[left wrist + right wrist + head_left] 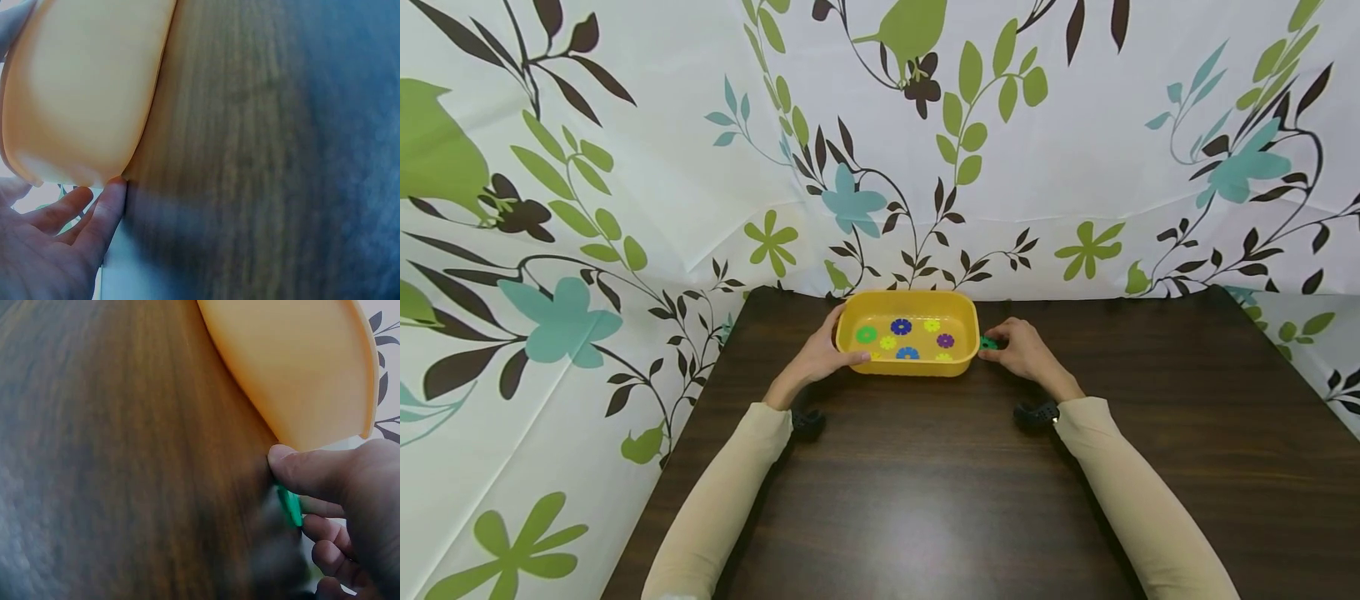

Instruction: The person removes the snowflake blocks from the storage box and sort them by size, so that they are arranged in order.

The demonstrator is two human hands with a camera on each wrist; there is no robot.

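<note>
A yellow plastic tub [908, 367] sits at the far side of the dark table, with several flower-shaped discs in it, such as a purple disc [945, 341] and a dark blue disc [901, 327]. At its left end, my left hand [818, 350] holds the tub, thumb at the front rim. The left wrist view has the fingertips [112, 187] against the tub's end wall. Just outside the right end, my right hand [1024, 350] pinches a green flower-shaped disc [289, 505] between thumb and fingers, with the disc partly hidden by them.
Behind the tub hangs a white cloth [1030, 183] printed with leaves and birds, which also covers the left side. The brown wooden table [910, 475] stretches from the tub towards me. A dark strap [1037, 416] is on my right wrist, another [807, 423] on my left.
</note>
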